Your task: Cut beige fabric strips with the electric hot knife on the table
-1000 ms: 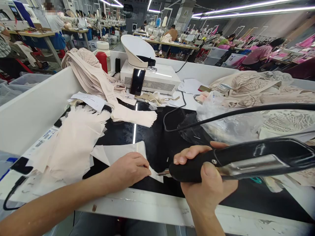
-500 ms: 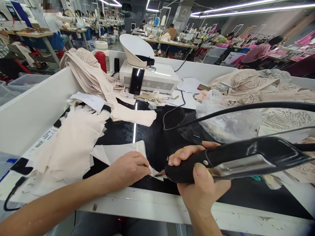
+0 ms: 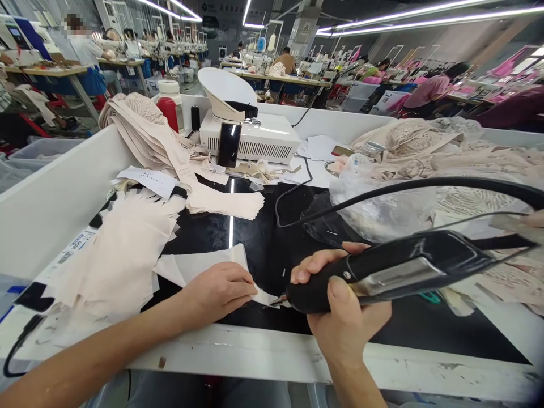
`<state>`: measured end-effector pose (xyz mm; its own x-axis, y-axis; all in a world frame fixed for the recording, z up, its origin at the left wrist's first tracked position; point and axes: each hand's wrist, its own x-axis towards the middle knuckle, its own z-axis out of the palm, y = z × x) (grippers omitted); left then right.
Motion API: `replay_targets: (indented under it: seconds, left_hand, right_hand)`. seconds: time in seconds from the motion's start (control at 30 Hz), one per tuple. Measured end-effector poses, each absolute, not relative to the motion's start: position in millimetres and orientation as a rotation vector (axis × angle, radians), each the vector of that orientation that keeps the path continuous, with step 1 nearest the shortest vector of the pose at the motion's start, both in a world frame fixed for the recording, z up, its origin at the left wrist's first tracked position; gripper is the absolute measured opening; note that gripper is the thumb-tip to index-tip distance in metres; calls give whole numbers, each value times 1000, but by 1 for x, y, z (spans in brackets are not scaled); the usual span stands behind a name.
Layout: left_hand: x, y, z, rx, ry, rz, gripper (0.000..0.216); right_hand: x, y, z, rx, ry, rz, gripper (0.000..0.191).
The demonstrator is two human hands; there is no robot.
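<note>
My left hand [image 3: 223,289] lies on a thin, pale beige piece of fabric [image 3: 208,262], its fingers closed together at the fabric's edge. Most of that thumb is hidden. A narrow strip of the fabric runs right from the fingertips to the metal tip of a black corded hand tool [image 3: 408,266]. Wrapped around the tool's rounded front end is my right hand [image 3: 346,306], thumb on the near side and fingers over the far side. The tip appears to touch the strip just above the black work surface [image 3: 263,249].
Stacked cut fabric [image 3: 123,249] lies at left; a narrower stack [image 3: 225,203] sits further back. A white box [image 3: 272,139] bears a sun visor [image 3: 229,90], with a phone [image 3: 229,144] leaning in front. Plastic bags [image 3: 378,198] and lace pieces fill the right side. The tool's cable [image 3: 425,184] arches across.
The camera view has shifted slightly, so everything sits a little further left. Both hands keep their holds, and the tool's tip stays at the fabric strip.
</note>
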<state>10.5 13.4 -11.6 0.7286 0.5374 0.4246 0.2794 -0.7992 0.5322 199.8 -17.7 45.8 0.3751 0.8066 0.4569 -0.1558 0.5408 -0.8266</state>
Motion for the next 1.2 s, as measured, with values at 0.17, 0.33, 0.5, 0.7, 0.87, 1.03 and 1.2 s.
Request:
replay_targets:
  seconds: [0.17, 0.33, 0.5, 0.7, 0.87, 1.03, 1.2]
  left_hand:
    - [-7, 26, -4, 2514, 846, 728, 24]
    - [-24, 23, -1, 2597, 941, 467, 27]
    - [-20, -1, 15, 2533, 1017, 267, 26]
    - [-5, 10, 40, 2568, 1147, 83, 22]
    - [7, 46, 37, 2702, 689, 240, 23]
    - [15, 65, 26, 2626, 504, 70, 38]
    - [17, 66, 26, 2592, 524, -5, 38]
  right_hand:
    - [210, -9, 41, -783, -1034, 674, 34]
    - [219, 6, 43, -787, -1004, 625, 34]
    - [215, 9, 41, -735, -1014, 669, 36]
    - [203, 15, 36, -687, -1012, 712, 35]
    - [198, 17, 37, -681, -981, 724, 34]
    - [193, 16, 38, -709, -954, 749, 33]
    - [192, 16, 37, -694, -973, 730, 29]
